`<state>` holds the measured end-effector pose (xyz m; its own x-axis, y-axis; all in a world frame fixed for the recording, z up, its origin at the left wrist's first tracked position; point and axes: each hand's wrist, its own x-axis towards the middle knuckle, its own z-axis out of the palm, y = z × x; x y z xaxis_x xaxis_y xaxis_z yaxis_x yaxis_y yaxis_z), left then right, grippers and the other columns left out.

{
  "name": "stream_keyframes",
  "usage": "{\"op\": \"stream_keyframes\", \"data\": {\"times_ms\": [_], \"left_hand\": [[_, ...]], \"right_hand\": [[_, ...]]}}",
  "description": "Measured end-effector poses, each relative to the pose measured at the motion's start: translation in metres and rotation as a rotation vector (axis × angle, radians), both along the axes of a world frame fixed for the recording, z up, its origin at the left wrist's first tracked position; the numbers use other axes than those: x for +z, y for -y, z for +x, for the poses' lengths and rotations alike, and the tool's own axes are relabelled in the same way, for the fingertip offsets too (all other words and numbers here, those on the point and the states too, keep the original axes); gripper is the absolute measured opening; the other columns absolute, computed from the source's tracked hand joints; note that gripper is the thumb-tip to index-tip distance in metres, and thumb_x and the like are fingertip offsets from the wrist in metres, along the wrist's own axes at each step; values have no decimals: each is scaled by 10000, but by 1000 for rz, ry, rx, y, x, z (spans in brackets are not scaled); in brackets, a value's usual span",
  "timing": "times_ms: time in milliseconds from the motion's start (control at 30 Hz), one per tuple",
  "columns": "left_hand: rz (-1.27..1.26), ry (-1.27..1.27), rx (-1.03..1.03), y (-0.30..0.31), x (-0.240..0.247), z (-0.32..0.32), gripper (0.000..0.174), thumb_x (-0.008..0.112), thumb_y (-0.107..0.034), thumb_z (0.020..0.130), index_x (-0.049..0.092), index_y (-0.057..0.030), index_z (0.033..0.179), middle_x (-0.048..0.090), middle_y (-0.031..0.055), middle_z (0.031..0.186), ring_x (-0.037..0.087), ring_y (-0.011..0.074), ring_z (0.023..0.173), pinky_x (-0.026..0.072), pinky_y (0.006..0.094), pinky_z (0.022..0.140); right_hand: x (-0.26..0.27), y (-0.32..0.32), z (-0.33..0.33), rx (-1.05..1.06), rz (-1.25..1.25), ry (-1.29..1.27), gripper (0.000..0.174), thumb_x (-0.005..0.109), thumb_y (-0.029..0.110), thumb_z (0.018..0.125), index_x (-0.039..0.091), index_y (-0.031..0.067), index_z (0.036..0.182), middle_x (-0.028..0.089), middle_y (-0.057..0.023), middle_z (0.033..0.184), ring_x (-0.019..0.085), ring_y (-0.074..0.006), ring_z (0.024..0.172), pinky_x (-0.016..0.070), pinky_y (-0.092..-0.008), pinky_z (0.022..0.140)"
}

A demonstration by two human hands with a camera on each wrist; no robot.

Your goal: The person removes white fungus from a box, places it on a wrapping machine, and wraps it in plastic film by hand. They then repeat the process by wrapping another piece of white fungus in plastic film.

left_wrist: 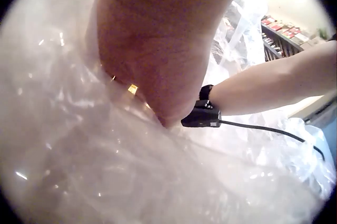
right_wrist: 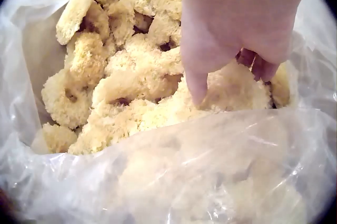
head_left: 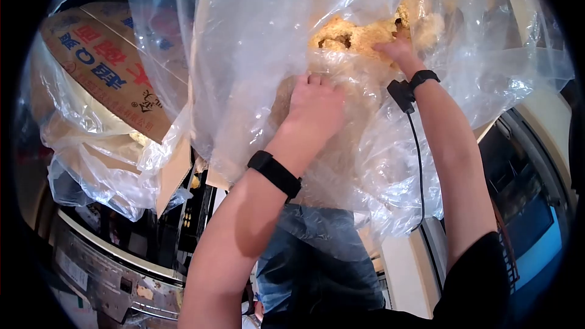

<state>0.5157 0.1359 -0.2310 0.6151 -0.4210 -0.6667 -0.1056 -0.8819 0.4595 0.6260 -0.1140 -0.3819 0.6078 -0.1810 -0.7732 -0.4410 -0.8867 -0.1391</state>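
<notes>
Rough yellow pieces (head_left: pixel 359 36) (right_wrist: pixel 137 61) lie inside a large clear plastic bag (head_left: pixel 244 36) (left_wrist: pixel 68 145) (right_wrist: pixel 184 182). My right hand (head_left: pixel 399 51) (right_wrist: pixel 242 24) reaches into the bag's opening and grips one piece, its thumb against the crumbly surface and its other fingers curled, their tips partly hidden. Nearer my body, my left hand (head_left: pixel 317 106) (left_wrist: pixel 152 50) grips the plastic below the opening with curled fingers. Film covers part of that hand in the left wrist view, where the fingertips are hidden.
At the left stands a brown cardboard box flap (head_left: pixel 109 67) with printed characters, beside another plastic liner (head_left: pixel 97 164). A metal-edged unit (head_left: pixel 122 268) is below it. A black cable (head_left: pixel 419 164) hangs from the right wrist camera. Shelves (left_wrist: pixel 281 42) appear behind the right arm.
</notes>
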Motion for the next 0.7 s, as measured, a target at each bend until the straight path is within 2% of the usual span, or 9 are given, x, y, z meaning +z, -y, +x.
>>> {"op": "stream_keyframes", "data": {"times_ms": [33, 167, 367, 433, 500, 533, 600, 633, 700], "left_hand": [[-4, 0, -2, 0, -1, 0, 432, 595, -290, 800, 555, -128, 1198, 571, 115, 1172, 497, 258, 1135, 265, 443, 1015], [-20, 22, 14, -1, -3, -1, 422, 597, -280, 798, 564, -123, 1188, 574, 105, 1182, 497, 257, 1140, 269, 439, 1014], [-104, -57, 167, -7, 6, 9, 409, 609, -292, 790, 581, -116, 1158, 568, 107, 1213, 489, 271, 1161, 265, 451, 1035], [-128, -129, 233, -5, 10, 15, 409, 616, -312, 792, 587, -118, 1151, 565, 106, 1226, 478, 280, 1181, 261, 448, 1048], [-283, -265, 1045, -6, 8, 25, 469, 625, -416, 806, 593, -59, 1109, 593, 152, 1120, 544, 293, 1055, 386, 384, 957], [-288, -262, 1039, -9, 4, 33, 469, 625, -416, 806, 593, -59, 1109, 593, 152, 1120, 544, 293, 1055, 386, 384, 957], [-584, -616, 1473, -19, -4, 48, 807, 562, -576, 812, 383, 12, 1335, 410, 207, 1370, 362, 309, 1294, 246, 398, 1080], [-648, -651, 1429, -22, -7, 50, 897, 514, -599, 832, 261, 64, 1380, 355, 232, 1386, 360, 301, 1283, 234, 396, 1088], [-711, -668, 1472, -21, -11, 54, 828, 516, -571, 846, 315, 50, 1356, 414, 205, 1338, 402, 278, 1245, 255, 397, 1076]], "right_hand": [[2, -1, 0, 143, -84, 11, 887, 796, 456, 584, 484, -64, 1231, 550, -227, 1215, 566, -302, 1089, 460, -337, 911], [2, 2, -10, 251, -80, 138, 908, 815, 440, 557, 482, -87, 1217, 558, -236, 1195, 559, -329, 1094, 449, -345, 928], [32, -15, -9, 231, 120, 22, 699, 790, 331, 617, 509, 31, 1182, 600, -213, 1095, 581, -320, 1036, 460, -390, 883], [51, -25, -15, 406, 138, 262, 589, 759, 245, 651, 508, 75, 1157, 594, -183, 1062, 573, -330, 1008, 468, -402, 839], [73, -41, -17, 424, 163, 414, 572, 753, 211, 655, 513, 76, 1156, 585, -167, 1066, 562, -337, 1005, 462, -402, 838], [88, -49, -18, 442, 190, 558, 557, 746, 178, 658, 518, 77, 1156, 576, -150, 1069, 552, -344, 1003, 457, -403, 837], [120, -64, -16, 564, 245, 656, 566, 734, 136, 636, 524, 81, 1159, 568, -135, 1068, 549, -331, 992, 449, -400, 833], [130, -70, -16, 691, 303, 750, 581, 722, 95, 614, 530, 84, 1162, 560, -120, 1067, 546, -317, 981, 442, -397, 829], [137, -75, -20, 778, 377, 830, 617, 711, 83, 571, 535, 86, 1163, 560, -106, 1059, 547, -305, 970, 436, -394, 823]]}}
